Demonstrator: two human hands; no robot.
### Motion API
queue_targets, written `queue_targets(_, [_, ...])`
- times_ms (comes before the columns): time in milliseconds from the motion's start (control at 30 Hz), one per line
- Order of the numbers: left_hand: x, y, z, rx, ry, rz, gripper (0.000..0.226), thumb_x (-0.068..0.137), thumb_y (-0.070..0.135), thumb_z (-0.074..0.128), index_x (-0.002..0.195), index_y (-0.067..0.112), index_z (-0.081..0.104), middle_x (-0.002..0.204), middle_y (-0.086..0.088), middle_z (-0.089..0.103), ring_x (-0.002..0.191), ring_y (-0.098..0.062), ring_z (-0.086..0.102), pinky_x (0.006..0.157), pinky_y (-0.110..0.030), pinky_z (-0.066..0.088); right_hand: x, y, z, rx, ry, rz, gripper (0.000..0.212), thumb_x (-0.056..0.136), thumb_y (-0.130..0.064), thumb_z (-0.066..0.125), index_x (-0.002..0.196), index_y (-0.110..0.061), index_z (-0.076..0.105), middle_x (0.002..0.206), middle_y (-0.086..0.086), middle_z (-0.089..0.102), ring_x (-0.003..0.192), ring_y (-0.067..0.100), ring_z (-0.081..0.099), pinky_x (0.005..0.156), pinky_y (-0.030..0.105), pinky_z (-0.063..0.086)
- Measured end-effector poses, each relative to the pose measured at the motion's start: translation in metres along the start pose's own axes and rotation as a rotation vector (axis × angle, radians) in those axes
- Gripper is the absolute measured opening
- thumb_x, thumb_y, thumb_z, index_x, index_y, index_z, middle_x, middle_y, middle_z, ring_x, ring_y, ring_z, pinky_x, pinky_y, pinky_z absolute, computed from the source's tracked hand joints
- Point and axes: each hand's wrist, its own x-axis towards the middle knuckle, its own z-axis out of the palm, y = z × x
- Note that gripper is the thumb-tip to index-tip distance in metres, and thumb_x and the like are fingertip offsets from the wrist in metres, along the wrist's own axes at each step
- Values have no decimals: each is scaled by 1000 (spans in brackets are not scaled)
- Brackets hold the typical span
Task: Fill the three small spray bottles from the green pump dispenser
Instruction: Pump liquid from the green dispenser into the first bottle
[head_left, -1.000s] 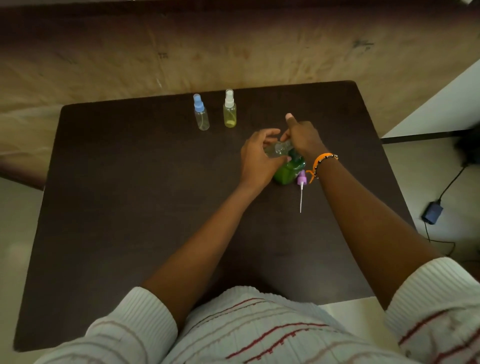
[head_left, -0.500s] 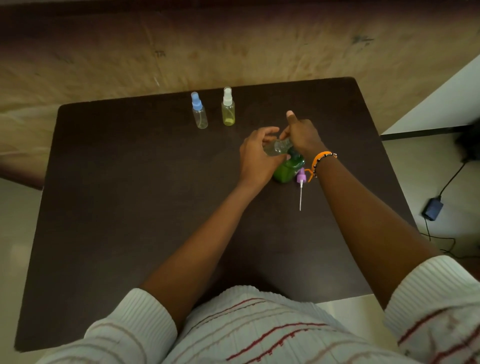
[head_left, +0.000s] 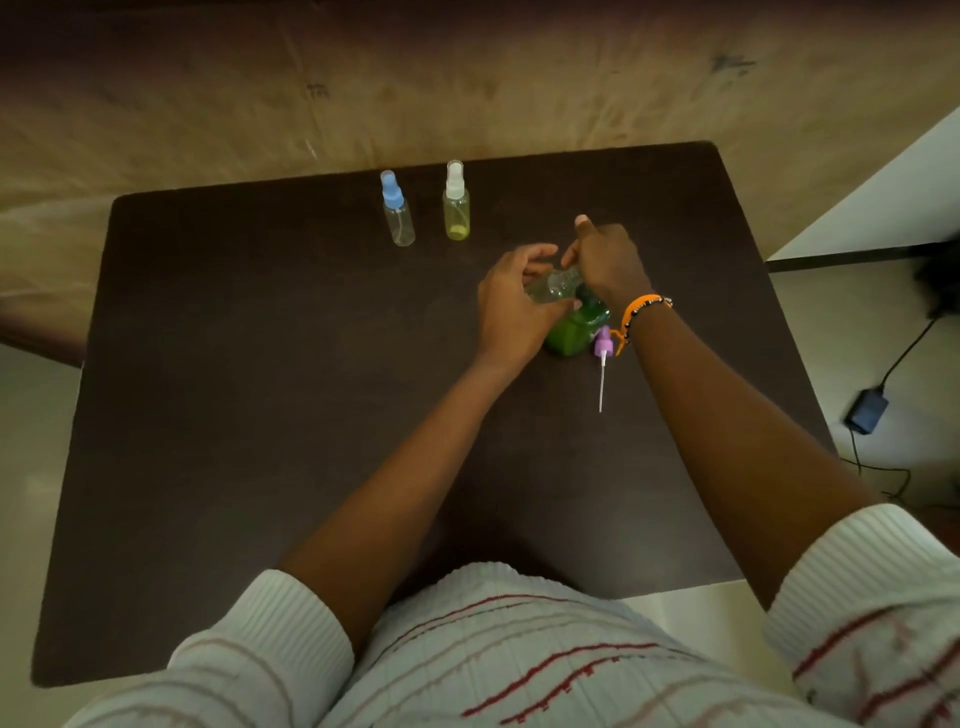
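Green liquid is seen in the pump dispenser (head_left: 576, 330), which stands on the dark surface (head_left: 260, 415) right of centre, partly hidden by both hands. A clear spray bottle (head_left: 553, 286) is held tilted at the dispenser's top, gripped by the curled fingers (head_left: 530, 254) of the left hand (head_left: 506, 306). The right hand (head_left: 608, 260) is placed over the pump head, apparently pressing it, with the thumb raised; whether its fingers are curled round the pump cannot be told. The bottle's purple sprayer top (head_left: 602, 345), with its dip tube, is laid on the surface just beside the dispenser. Near the far edge two capped bottles are stood close together: a blue-capped bottle (head_left: 397, 210) that looks nearly clear, and a white-capped bottle (head_left: 456, 202) with yellowish contents. The task is judged to be partway along: the third bottle is being filled and must be recapped afterwards; how full the other two are cannot be settled from this view.
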Motion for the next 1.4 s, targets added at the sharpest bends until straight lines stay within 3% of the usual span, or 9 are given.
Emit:
queue_targets(133, [-1, -4, 1, 1, -14, -2, 59, 57, 7, 85, 111, 10, 62, 102, -3, 65, 87, -6, 58, 79, -18, 50, -1, 4, 2, -29, 65, 8, 50, 99, -36, 28, 62, -20, 57, 108, 13, 68, 104, 31, 60, 95, 40, 44])
queue_targets(300, [3, -3, 0, 2, -24, 19, 59, 57, 7, 85, 112, 11, 62, 104, -1, 65, 87, -4, 58, 79, -15, 48, -1, 0, 1, -29, 29, 7, 49, 97, -45, 30, 71, -20, 63, 108, 11, 68, 103, 31, 60, 96, 41, 44])
queue_targets(433, [3, -5, 0, -9, -19, 28, 59, 56, 7, 85, 111, 10, 62, 100, 2, 64, 87, -4, 59, 79, -19, 50, 0, -2, -2, 36, -50, 36, 54, 93, -51, 37, 57, -20, 63, 104, 13, 69, 103, 31, 60, 98, 43, 43])
queue_targets(600, [5, -6, 2, -15, -15, 27, 60, 55, 5, 85, 110, 8, 62, 102, -3, 65, 88, -8, 60, 79, -23, 52, 0, 1, 1, 13, 27, 21, 56, 99, -41, 26, 58, -21, 59, 107, 14, 69, 105, 32, 60, 97, 42, 43])
queue_targets(767, [4, -6, 0, -11, -25, 20, 60, 57, 7, 85, 112, 9, 62, 101, -3, 64, 88, -8, 59, 78, -20, 51, -1, -1, 1, -7, 10, 30, 54, 99, -44, 26, 84, -16, 69, 110, 11, 67, 107, 30, 59, 96, 40, 43])
queue_targets(867, [3, -5, -2, -17, -33, 21, 61, 57, 7, 85, 113, 10, 61, 101, -4, 65, 88, -9, 60, 78, -22, 52, -1, -2, -1, 10, -37, 34, 58, 95, -53, 28, 81, -16, 70, 108, 12, 67, 103, 29, 59, 97, 42, 44])
queue_targets(967, [2, -5, -1, -17, -33, 21, 60, 57, 6, 85, 112, 9, 62, 101, -4, 65, 86, -7, 59, 77, -18, 50, -1, 1, 1, 1, -4, 27, 58, 96, -50, 26, 92, -12, 70, 111, 13, 67, 106, 31, 59, 98, 43, 44])
queue_targets(1133, [2, -7, 0, -23, -31, 11, 59, 57, 5, 85, 112, 9, 62, 99, -1, 64, 84, -3, 57, 77, -17, 50, -1, 2, 3, -24, 55, 5, 52, 101, -40, 25, 66, -22, 58, 111, 12, 66, 105, 31, 59, 94, 40, 43])
queue_targets(1400, [1, -5, -1, -23, -40, 23, 58, 58, 5, 84, 112, 9, 62, 103, -4, 66, 85, -2, 58, 77, -17, 50, 5, 5, 3, 37, -25, 0, 59, 99, -43, 28, 55, -21, 61, 98, 16, 68, 99, 31, 60, 97, 43, 44])
